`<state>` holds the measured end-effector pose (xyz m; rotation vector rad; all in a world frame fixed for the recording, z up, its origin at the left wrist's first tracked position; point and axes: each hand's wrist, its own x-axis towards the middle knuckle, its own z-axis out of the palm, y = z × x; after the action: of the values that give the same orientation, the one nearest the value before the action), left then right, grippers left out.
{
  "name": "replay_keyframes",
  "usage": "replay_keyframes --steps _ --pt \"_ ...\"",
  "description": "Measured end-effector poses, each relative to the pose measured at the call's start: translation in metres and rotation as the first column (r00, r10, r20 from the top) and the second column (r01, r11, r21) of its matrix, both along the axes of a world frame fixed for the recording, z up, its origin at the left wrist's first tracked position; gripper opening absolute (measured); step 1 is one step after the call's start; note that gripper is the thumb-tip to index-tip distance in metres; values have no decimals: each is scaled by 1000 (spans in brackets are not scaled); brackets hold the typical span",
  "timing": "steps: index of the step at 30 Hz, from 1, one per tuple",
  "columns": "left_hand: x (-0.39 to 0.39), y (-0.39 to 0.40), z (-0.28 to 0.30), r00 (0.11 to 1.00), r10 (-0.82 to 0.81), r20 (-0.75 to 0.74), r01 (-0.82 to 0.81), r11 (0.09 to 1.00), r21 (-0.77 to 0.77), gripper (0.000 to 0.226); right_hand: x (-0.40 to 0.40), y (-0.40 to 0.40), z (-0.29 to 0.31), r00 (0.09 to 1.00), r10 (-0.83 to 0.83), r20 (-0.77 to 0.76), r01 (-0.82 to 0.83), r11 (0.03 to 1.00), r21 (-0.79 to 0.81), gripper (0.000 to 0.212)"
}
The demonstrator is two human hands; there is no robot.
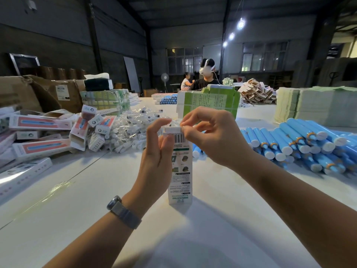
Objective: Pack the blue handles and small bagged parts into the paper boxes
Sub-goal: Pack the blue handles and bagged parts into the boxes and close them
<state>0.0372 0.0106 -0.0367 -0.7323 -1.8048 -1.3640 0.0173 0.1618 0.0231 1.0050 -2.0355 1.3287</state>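
Box (180, 182) is standing upright on the white surface (81, 200), centre-front, back panel facing the camera w/ print upside down. Readable: "SONIC ELECTRIC" in blue near the bottom edge, a barcode near the top, a green band under it; the rest of the small text is too fine to make out.

Left hand (154, 157) is bracing the box's left side, palm against it, fingers mostly straight, index reaching up to the top flap (172, 130). Wrist is wearing a grey watch (123, 211). Right hand (210, 136) is sitting over the box's top-right corner, thumb and index pinching the flap edge, other fingers curled. A bit of clear bag (174, 121) is poking out above the opening, between the two hands; contents hard to tell.

Blue handles (301, 144) are lying in a pile to the right, white caps toward the camera, some w/ orange rings; pile is cut off at the frame edge. Bagged parts (133, 124) are heaped behind-left of the box. Packed boxes (40, 122) w/ a blue handle on a red panel are lying piled far left, partly cut off. Green flat cartons (208, 103) are standing behind the hands, text unreadable. A person in a white headset (206, 70) is sitting at the far end.
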Motion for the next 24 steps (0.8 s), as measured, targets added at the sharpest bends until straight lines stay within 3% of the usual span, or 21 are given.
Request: replay_keyframes --steps 6,14,24 --pt "0 0 -3 998 27 -56 -29 999 -33 13 -4 2 -5 992 123 18 -124 991 51 11" --pt "-1 -2 -3 996 -93 11 93 994 55 11 -11 2 -17 990 120 71 -117 992 -45 16" --pt "-2 -2 -6 999 -50 -10 51 997 57 7 -11 1 -16 987 156 41 -154 986 -57 10"
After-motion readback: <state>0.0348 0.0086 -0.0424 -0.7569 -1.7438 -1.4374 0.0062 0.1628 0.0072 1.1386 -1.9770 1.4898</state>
